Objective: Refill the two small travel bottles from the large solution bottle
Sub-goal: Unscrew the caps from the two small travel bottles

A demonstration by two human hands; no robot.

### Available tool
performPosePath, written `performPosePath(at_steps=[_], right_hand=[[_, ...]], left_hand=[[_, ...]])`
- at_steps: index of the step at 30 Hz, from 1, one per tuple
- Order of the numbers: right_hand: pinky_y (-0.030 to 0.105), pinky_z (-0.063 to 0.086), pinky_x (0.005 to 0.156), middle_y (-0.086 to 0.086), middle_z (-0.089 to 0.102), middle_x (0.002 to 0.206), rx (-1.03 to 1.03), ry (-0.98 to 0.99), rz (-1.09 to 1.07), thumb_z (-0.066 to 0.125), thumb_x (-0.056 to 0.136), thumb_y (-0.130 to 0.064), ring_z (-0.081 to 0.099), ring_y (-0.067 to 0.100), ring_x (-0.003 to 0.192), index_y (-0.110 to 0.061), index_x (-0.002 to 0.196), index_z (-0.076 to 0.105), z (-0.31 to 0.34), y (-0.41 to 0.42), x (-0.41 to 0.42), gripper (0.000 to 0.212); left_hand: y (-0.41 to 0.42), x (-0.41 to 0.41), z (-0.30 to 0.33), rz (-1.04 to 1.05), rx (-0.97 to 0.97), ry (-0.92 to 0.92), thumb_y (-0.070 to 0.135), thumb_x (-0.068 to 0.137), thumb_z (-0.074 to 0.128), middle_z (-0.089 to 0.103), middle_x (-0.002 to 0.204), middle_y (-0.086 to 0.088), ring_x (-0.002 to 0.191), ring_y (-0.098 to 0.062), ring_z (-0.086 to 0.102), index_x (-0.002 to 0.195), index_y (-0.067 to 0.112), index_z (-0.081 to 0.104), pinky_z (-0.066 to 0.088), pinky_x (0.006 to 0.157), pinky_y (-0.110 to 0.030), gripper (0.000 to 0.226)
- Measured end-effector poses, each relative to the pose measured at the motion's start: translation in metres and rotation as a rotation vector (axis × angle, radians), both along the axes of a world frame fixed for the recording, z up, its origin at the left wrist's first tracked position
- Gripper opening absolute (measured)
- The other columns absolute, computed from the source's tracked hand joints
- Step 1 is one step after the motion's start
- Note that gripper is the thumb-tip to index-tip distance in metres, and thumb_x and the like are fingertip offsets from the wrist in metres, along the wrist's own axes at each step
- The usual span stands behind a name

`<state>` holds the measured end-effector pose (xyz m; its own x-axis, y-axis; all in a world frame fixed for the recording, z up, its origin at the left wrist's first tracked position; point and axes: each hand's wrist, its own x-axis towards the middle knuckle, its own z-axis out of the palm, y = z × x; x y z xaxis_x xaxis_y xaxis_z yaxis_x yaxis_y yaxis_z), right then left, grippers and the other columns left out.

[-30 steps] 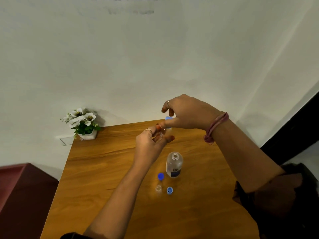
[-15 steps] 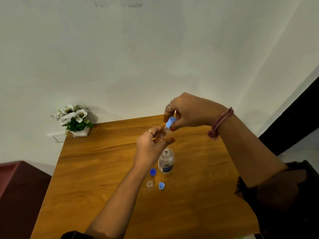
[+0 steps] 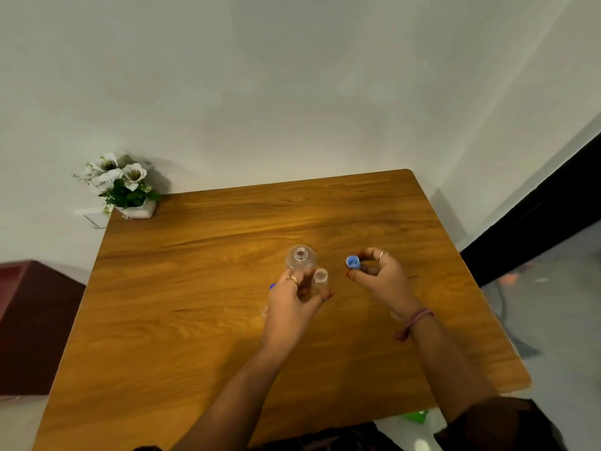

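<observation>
Your left hand (image 3: pixel 286 307) pinches 1 small travel bottle (image 3: pixel 320 281) between thumb and fingers, upright and uncapped, its open mouth facing up, just above the wooden tabletop (image 3: pixel 195 320). Just beyond it stands the large solution bottle (image 3: pixel 300 258), clear and also uncapped, so close that the 2 overlap from this angle. Your right hand (image 3: pixel 380 278) is off to the right, apart from both bottles, with thumb and forefinger curled round a light blue cap (image 3: pixel 353 262). A sliver of a darker blue cap (image 3: pixel 272 286) shows at the left edge of your left hand. A white pot of white flowers (image 3: pixel 125 187) sits at the far left corner.
</observation>
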<state>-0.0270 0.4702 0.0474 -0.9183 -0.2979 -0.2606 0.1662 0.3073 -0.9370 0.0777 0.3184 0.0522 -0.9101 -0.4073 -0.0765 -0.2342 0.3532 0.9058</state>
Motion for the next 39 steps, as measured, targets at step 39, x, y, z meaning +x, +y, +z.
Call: performPosePath(at_steps=[39], right_hand=[[0.019,0.051,0.074,-0.003,0.060,0.111,0.333,0.041,0.386,0.061,0.083,-0.003,0.059,0.012,0.100,-0.019,0.122,0.053,-0.073,0.020,-0.023,0.042]], left_hand=[[0.003,0.036,-0.052,0.003,-0.331,0.100,0.035,0.077,0.073,0.043,0.095,0.017,0.085,0.009,0.045,0.118,0.012,0.058,0.040,0.071,-0.004,0.050]])
